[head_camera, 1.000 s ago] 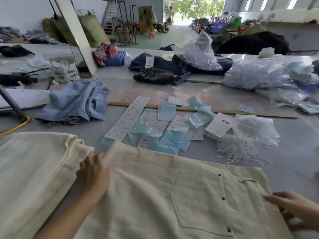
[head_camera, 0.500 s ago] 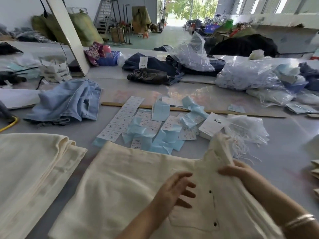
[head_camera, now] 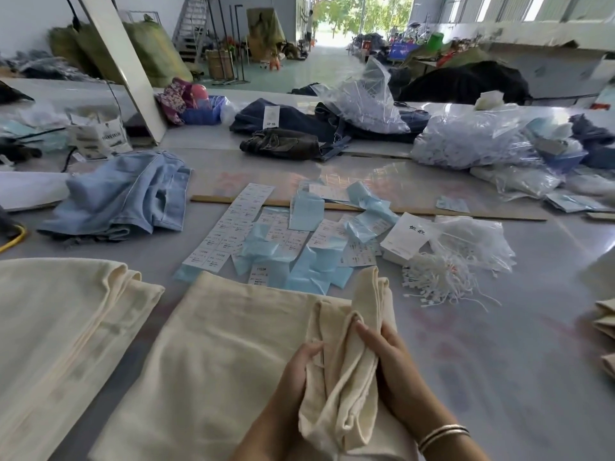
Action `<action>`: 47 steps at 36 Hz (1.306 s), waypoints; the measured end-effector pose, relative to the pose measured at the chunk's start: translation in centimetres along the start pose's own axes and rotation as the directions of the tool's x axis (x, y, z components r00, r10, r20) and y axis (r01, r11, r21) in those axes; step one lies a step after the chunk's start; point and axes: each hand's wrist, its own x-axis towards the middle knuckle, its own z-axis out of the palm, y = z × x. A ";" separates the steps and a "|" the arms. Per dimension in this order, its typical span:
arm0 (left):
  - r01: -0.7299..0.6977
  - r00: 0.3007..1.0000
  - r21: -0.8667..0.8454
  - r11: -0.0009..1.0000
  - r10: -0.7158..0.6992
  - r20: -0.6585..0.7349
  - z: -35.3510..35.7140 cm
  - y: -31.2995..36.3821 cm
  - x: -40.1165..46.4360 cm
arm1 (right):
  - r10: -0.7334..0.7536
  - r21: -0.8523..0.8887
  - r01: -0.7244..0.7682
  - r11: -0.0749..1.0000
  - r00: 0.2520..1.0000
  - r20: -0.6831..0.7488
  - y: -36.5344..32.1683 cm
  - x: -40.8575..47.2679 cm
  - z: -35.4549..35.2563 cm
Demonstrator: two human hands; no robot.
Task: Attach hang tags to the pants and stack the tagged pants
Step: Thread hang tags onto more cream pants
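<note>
A pair of cream pants (head_camera: pixel 216 354) lies flat on the grey table in front of me. Its right side is gathered into an upright bunch of cloth. My left hand (head_camera: pixel 299 367) grips that bunch from the left and my right hand (head_camera: pixel 386 357) grips it from the right. A stack of folded cream pants (head_camera: pixel 63 327) lies at the left. Beyond the pants lie white hang tags (head_camera: pixel 233 224) among light blue papers, a white tag card (head_camera: pixel 407 236), and a heap of white string fasteners (head_camera: pixel 439 281).
Light blue jeans (head_camera: pixel 123 194) lie crumpled at the left, dark jeans (head_camera: pixel 299 134) farther back. Plastic bags (head_camera: pixel 472 138) fill the back right. A wooden ruler (head_camera: pixel 366 207) crosses the table. More cream cloth (head_camera: pixel 604 324) shows at the right edge.
My left hand left the waistband's left end and crossed to the right. Both hands folded the pants' right side up, hiding the back pocket, and now hold the bunch between them.
</note>
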 end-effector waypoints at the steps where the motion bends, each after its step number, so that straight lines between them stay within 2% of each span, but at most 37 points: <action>1: 0.010 1.000 -0.018 1.000 -0.010 -0.002 -0.2 0.0 0.1 | -0.006 0.011 0.006 1.000 1.000 -0.003 0.0 0.0 0.0; 6: 0.048 0.997 -0.062 0.997 -0.052 -0.057 -0.4 0.0 0.0 | -0.024 0.120 0.024 0.993 1.000 0.002 0.2 0.1 -0.5; 10: 0.063 0.995 -0.034 0.997 -0.065 -0.082 -0.5 0.0 0.0 | -0.048 0.110 0.047 0.993 0.999 0.011 0.5 0.2 -0.7; 12: 0.058 0.991 0.016 0.998 -0.056 -0.121 -0.3 0.1 -0.2 | -0.074 0.067 0.076 0.995 0.997 -0.018 0.7 0.3 -0.8; 14: 0.020 0.975 0.144 0.989 0.012 -0.221 -0.1 0.1 0.1 | -0.111 0.028 0.114 0.993 0.990 -0.086 0.9 0.4 -0.9; 16: -0.059 0.948 0.351 0.935 0.163 -0.274 0.1 0.1 0.6 | -0.159 -0.115 0.141 0.983 0.972 -0.171 1.0 0.4 -0.7; 17: -0.086 0.932 0.492 0.866 0.244 -0.267 0.1 -0.3 0.9 | -0.182 -0.227 0.134 0.965 0.962 -0.205 0.9 0.4 -0.5; 19: -0.142 0.859 0.738 0.659 0.453 -0.239 0.1 -0.7 1.2 | -0.208 -0.469 0.078 0.879 0.951 -0.230 0.4 0.4 0.0; 21: -0.224 0.773 0.842 0.491 0.616 -0.154 -0.5 -1.2 1.0 | -0.211 -0.650 0.037 0.759 0.959 -0.191 -0.1 0.4 0.5; 22: -0.242 0.796 0.835 0.494 0.594 -0.120 -0.7 -1.4 0.6 | -0.200 -0.706 0.020 0.708 0.965 -0.173 -0.3 0.5 0.7; 24: -0.238 0.855 0.752 0.614 0.500 -0.138 -0.9 -1.2 0.0 | -0.183 -0.778 -0.002 0.628 0.972 -0.150 -0.4 0.7 0.8; 26: -0.250 0.871 0.719 0.649 0.475 -0.126 -1.2 -0.7 -0.1 | -0.175 -0.813 -0.006 0.582 0.976 -0.132 -0.5 0.7 0.8; 29: -0.194 0.904 0.716 0.671 0.406 -0.134 -1.4 0.3 0.0 | -0.172 -0.780 0.020 0.625 0.979 -0.112 -0.4 0.7 0.1; 32: -0.066 0.958 0.701 0.710 0.241 -0.154 -1.8 1.7 0.1 | -0.133 -0.683 0.067 0.727 0.990 -0.045 -0.2 0.3 -0.9; 34: -0.020 0.975 0.677 0.736 0.165 -0.150 -2.3 2.3 0.1 | -0.112 -0.571 0.083 0.817 0.994 -0.016 -0.2 0.0 -1.5; 38: -0.032 0.985 0.593 0.805 0.126 -0.117 -3.3 2.7 -0.1 | -0.036 -0.237 0.040 0.971 0.999 0.020 -0.3 -0.2 -2.9; 41: -0.070 0.989 0.549 0.833 0.131 -0.073 -3.2 2.5 -0.3 | -0.011 -0.093 0.013 0.996 1.000 0.025 -0.4 -0.2 -3.7; 47: -0.127 0.991 0.464 0.877 0.135 0.016 -3.6 2.3 -1.0 | 0.016 -0.031 -0.014 0.999 0.999 0.040 -0.2 0.1 -3.9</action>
